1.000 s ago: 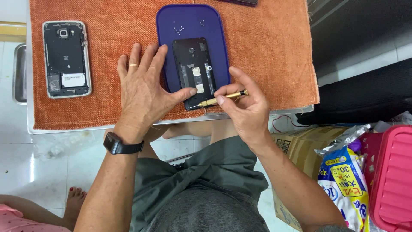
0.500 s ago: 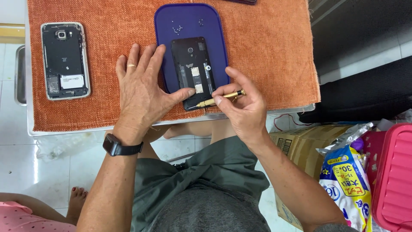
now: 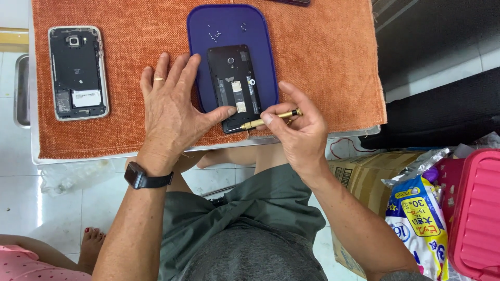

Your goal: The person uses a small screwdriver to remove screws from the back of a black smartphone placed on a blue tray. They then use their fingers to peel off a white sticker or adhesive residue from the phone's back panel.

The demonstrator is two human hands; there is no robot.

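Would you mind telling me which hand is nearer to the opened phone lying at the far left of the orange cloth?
Left. The left hand rests just right of that opened phone; the right hand, holding the gold screwdriver, is farther right.

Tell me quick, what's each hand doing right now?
Left hand: open, pressed flat, thumb on the black phone.
Right hand: closed, holding the gold screwdriver.

Bare arms; black smartwatch (image 3: pixel 141 177) on left wrist, gold ring (image 3: pixel 159 79) on left finger; grey-green shorts (image 3: pixel 245 208).
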